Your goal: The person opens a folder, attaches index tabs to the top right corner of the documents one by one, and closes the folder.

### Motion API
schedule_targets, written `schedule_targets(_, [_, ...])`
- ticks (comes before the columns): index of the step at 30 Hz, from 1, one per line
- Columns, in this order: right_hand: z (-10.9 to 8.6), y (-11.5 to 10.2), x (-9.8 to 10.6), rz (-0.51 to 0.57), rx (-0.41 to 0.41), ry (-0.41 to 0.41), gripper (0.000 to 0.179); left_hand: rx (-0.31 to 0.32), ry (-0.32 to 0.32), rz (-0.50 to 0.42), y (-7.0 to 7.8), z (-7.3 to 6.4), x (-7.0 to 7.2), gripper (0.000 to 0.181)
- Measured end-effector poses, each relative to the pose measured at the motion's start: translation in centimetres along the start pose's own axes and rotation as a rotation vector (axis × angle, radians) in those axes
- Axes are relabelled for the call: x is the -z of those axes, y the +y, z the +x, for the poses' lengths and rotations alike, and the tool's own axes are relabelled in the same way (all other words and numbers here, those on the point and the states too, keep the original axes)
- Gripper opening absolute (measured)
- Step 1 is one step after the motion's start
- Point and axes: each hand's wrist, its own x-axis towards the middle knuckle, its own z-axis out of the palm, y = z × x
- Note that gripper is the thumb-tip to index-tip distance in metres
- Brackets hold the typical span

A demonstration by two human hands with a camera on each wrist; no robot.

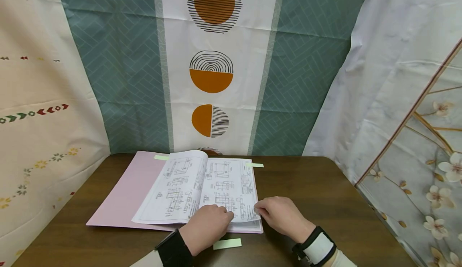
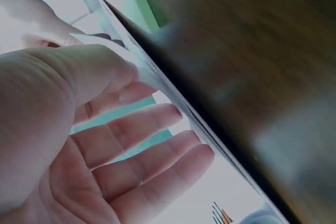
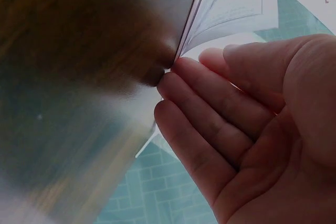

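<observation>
A pink folder [image 1: 124, 197] lies open on the table, with pages of technical drawings spread across it. My left hand [image 1: 208, 227] is at the lower edge of the right-hand page [image 1: 216, 179], its thumb and forefinger pinching the paper; the other fingers stretch out loosely in the left wrist view. At that page's right side, near the lower corner, my right hand [image 1: 283, 217] pinches the edge between thumb and forefinger. The page curves up beside the fingers in the right wrist view. The left-hand page [image 1: 173, 191] bulges up near the fold.
A pale green strip [image 1: 227, 243] lies on the brown table [image 1: 306, 183] just below the folder. Similar green tabs stick out at the top left [image 1: 161, 157] and at the upper right edge [image 1: 257, 165]. Patterned cloths hang behind and at both sides.
</observation>
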Motion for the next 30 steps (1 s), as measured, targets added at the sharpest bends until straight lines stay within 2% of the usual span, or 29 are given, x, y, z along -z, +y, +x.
schedule_targets(7, [-0.1,0.2,-0.2,0.018,-0.010,-0.001,0.004,0.033,0.018,0.027,0.7,0.2,-0.4,0.008])
schedule_targets(13, [-0.1,0.1,0.0,-0.003,-0.036,0.026,0.005,0.050,0.028,0.042,0.7,0.1,-0.4,0.012])
schedule_targets(19, [-0.3,-0.3,0.7,-0.065,-0.104,0.075,0.001,0.078,0.051,-0.023,0.6,0.1,-0.3,0.012])
schedule_targets(21, [-0.3,-0.4,0.8,-0.056,-0.082,0.070,0.003,0.094,0.065,-0.047,0.6,0.1,-0.3,0.014])
schedule_targets(25, [-0.1,-0.7,0.8,0.015,0.021,0.011,0.013,0.114,0.095,-0.082,0.3,0.1,-0.4,0.017])
schedule_targets(30, [-0.1,-0.7,0.4,0.042,0.101,-0.059,0.012,0.154,0.136,-0.125,-0.1,0.1,-0.4,0.021])
